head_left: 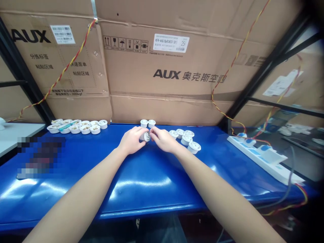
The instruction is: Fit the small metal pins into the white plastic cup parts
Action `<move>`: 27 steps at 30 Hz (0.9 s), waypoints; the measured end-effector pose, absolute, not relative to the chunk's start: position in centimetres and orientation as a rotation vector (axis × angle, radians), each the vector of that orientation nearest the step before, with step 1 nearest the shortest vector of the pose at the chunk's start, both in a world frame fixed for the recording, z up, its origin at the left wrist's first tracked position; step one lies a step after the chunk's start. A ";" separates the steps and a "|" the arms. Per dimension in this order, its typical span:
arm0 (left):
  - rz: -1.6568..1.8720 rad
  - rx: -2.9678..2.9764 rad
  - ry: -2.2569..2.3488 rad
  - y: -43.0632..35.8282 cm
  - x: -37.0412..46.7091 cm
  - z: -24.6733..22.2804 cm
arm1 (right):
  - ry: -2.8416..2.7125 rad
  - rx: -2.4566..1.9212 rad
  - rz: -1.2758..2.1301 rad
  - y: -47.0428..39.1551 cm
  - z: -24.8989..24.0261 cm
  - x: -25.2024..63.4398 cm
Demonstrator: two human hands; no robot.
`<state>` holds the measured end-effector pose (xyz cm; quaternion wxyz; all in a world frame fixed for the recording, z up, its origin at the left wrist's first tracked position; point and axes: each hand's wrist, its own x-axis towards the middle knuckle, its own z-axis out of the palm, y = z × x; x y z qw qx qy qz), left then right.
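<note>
White cup (145,136), tipped sideways above the blue tabletop (141,189), sits in the left hand's (133,140) curled grip; the right hand's (160,138) fingers pinch close together at its open end. Two small tubs (147,124) stand just behind, below the cardboard (162,84).

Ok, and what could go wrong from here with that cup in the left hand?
The left hand has the small white cup tipped on its side, so loose contents might spill. The two cups at the back stand just behind the hands and could get bumped. The right forearm passes close to the cups on the right, so a sideways move may knock one.
</note>
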<state>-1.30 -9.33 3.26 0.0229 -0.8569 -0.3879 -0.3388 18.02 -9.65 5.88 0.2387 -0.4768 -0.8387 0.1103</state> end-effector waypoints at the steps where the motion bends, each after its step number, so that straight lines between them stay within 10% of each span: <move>1: -1.051 -2.652 -1.199 -9.3 -1.3 3.2 | -2.298 -1.310 0.294 -9.7 5.9 18.0; 27: -1.227 -2.690 -1.126 -8.8 -1.3 2.3 | -1.981 -1.128 0.467 -8.8 5.3 18.4</move>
